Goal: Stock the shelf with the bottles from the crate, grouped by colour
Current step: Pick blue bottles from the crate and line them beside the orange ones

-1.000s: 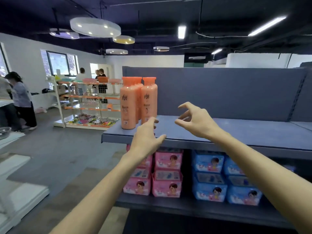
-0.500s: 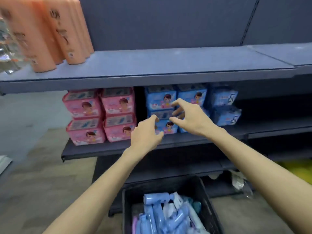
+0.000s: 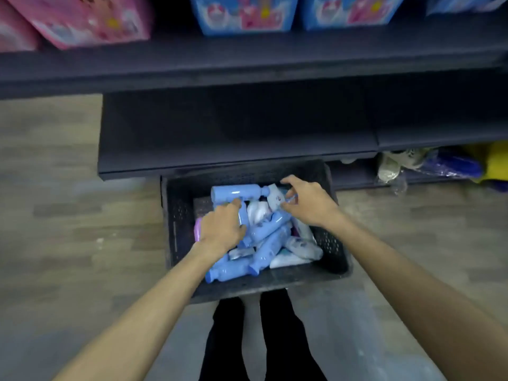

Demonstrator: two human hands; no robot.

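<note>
A black crate (image 3: 275,284) sits on the floor against the shelf base, filled with several blue bottles (image 3: 233,193) and white bottles (image 3: 299,247) lying jumbled, plus a pink bottle (image 3: 197,232) at its left wall. My left hand (image 3: 222,229) is down in the crate with thumb and fingers curled around a blue bottle (image 3: 243,220). My right hand (image 3: 305,202) hovers at the crate's far right, fingers spread over a white bottle (image 3: 275,199), holding nothing. The top shelf and its orange bottles are out of view.
The dark bottom shelf (image 3: 236,149) juts out just behind the crate. Above it stand pink packs (image 3: 82,20) and blue packs (image 3: 242,15). Plastic bags and blue and yellow items (image 3: 439,163) lie under the shelf at right. My legs (image 3: 264,339) are right at the crate.
My view has dropped from the top shelf with orange bottles to the crate on the floor. Both hands came down into the crate, and the left one closed on a blue bottle.
</note>
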